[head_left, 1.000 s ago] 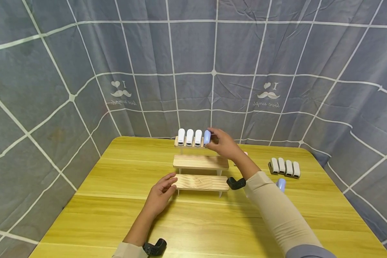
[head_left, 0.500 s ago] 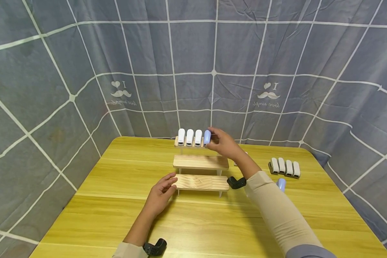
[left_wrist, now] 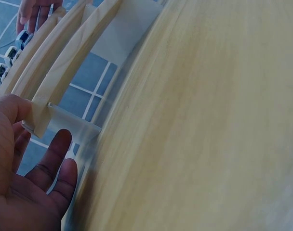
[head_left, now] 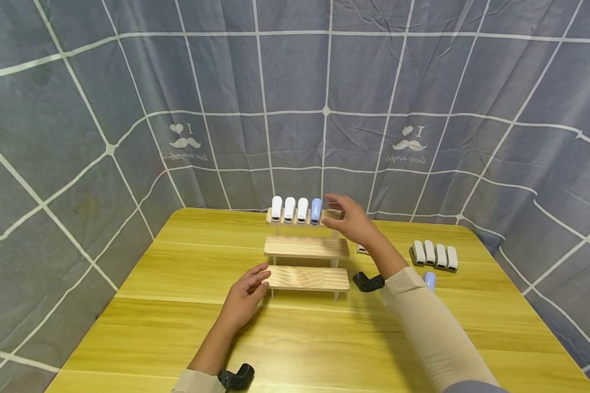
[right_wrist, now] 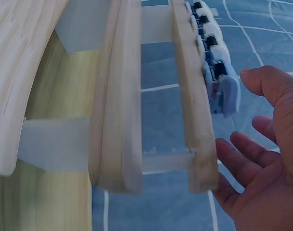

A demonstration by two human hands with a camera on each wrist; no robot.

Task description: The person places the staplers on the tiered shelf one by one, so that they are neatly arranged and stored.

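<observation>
Near the frame's centre, the right hand (head_left: 352, 221), fingers loose and parted, is just beside the blue stapler (head_left: 316, 210), which rests on the top shelf (right_wrist: 199, 144) beside white staplers (head_left: 289, 209). Lower down, left of centre, the left hand (head_left: 243, 299) pinches the front shelf (head_left: 307, 278).

A light-blue stapler (head_left: 316, 210) is being borne by the top tier (right_wrist: 199, 120) of a three-tier wooden stand (left_wrist: 69, 62), just beside the parted right fingers (head_left: 338, 200), on their left, without being touched by them. Its smooth, rounded end is being pointed away from the lower tiers, and its dark mouth is being turned toward them. The stand, pale and grained, is being held level by whitish supports (right_wrist: 55, 144). Its front tier (head_left: 307, 277) is being gripped at the left end by the left fingers (head_left: 255, 269). The middle tier (head_left: 306, 246) is being carried lower than the right fingers, beyond the left ones.
</observation>
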